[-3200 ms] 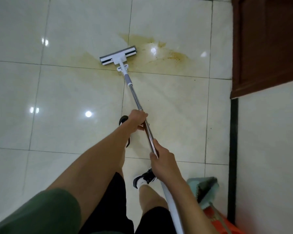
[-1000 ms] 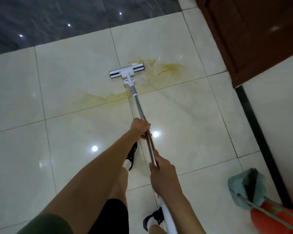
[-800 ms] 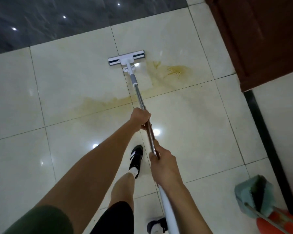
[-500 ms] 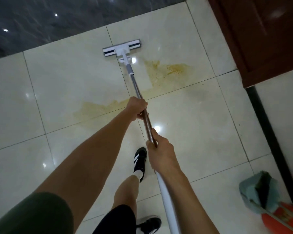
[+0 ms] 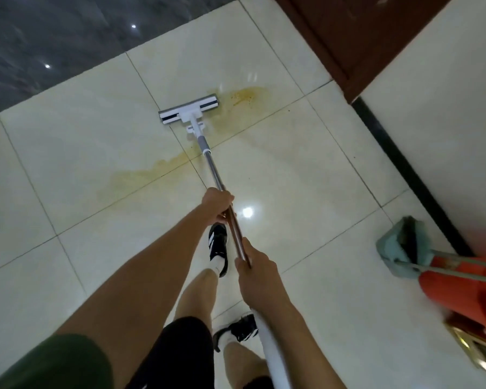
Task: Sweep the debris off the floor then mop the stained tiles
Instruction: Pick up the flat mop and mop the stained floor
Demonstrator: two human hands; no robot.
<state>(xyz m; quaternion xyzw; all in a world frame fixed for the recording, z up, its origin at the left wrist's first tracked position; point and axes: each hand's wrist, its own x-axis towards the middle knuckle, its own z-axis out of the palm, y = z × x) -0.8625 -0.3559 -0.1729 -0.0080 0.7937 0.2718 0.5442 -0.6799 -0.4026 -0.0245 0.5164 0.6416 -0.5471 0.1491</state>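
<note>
A flat mop with a white and grey head rests on the cream floor tiles, its metal pole running back to me. My left hand grips the pole higher up; my right hand grips it lower, near the white handle end. A yellow-brown stain lies just right of the mop head. A fainter streak of the stain spreads to the lower left across the tile joint.
A teal dustpan and an orange-red object with long metal handles sit at the right by the white wall and its black skirting. A dark brown door stands at the top right. Dark grey tiles lie beyond. My two feet stand below the pole.
The mop head has been drawn back toward me and to the right, now beside the darker stain patch. My view has shifted slightly.
</note>
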